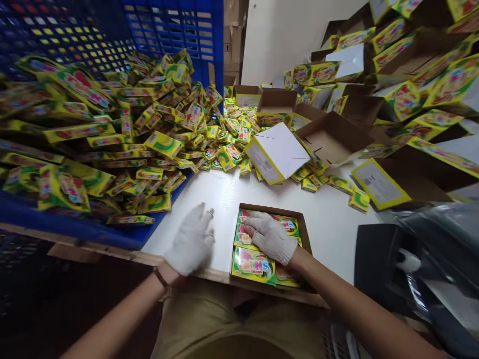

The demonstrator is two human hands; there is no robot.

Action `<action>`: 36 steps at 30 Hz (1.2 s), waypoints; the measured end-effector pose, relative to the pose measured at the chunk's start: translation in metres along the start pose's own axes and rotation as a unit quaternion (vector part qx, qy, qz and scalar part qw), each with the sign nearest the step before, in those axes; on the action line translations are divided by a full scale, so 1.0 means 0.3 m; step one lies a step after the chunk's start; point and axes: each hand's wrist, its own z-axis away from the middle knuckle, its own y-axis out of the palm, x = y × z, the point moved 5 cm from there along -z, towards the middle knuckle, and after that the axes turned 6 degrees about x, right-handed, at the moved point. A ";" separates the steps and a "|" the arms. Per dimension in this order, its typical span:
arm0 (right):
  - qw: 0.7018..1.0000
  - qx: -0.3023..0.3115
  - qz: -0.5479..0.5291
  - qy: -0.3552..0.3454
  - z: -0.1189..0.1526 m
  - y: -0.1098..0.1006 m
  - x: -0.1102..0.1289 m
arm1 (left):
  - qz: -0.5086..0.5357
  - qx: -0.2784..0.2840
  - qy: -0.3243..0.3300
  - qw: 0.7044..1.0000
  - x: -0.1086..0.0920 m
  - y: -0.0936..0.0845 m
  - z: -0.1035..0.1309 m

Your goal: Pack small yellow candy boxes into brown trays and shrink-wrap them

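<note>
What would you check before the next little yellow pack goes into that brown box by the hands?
1. Open carton sits flat on the white table: ok.
2. Packs in carton lie flat: ok.
3. Right hand presses the packs down: ok.
4. Left hand is free, nothing in its fingers: ok.
5. Loose packs spill from the blue crate close by: ok.
6. Room left in the carton: cannot tell.
</note>
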 end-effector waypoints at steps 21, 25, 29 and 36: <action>0.964 -0.008 -0.265 0.030 -0.094 -0.078 0.143 | 0.077 -0.074 0.128 0.986 -0.138 -0.243 -0.111; 0.966 -0.048 -0.249 0.057 -0.062 -0.092 0.127 | -0.227 -0.141 -0.047 0.962 0.047 -0.414 -0.172; 0.967 -0.046 -0.240 0.065 -0.032 -0.114 0.109 | -0.278 -0.158 -0.127 0.939 0.128 -0.495 -0.174; 0.980 -0.109 -0.125 -0.112 -0.042 -0.259 0.191 | 0.310 -0.038 -0.004 0.950 -0.095 -0.242 -0.124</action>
